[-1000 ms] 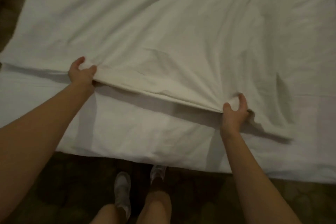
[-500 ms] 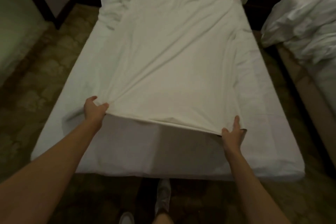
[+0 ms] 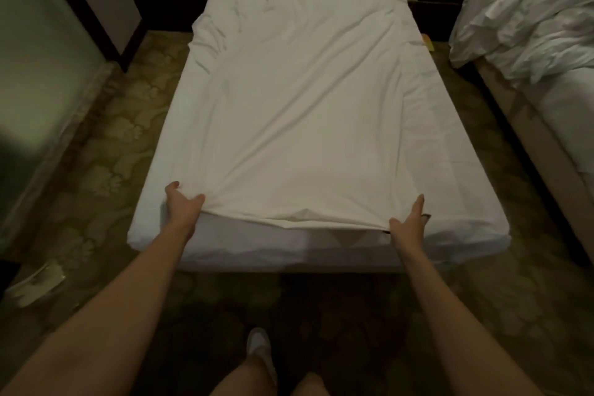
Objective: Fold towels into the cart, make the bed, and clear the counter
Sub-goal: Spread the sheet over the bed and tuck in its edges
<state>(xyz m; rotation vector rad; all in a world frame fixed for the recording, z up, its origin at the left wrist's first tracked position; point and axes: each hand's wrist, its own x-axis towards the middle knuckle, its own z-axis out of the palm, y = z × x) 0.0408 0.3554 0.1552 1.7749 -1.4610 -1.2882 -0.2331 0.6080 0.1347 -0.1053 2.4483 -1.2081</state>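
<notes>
Standing at the foot of the white-covered bed (image 3: pixel 475 235), the left hand (image 3: pixel 181 209) and right hand (image 3: pixel 409 222) each pinched the loose white cotton sheet's (image 3: pixel 299 106) near edge, apparently to draw it taut and square over the mattress

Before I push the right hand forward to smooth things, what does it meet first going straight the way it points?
Only the white top sheet ahead of the right hand; the line looks free along the bed.
</notes>
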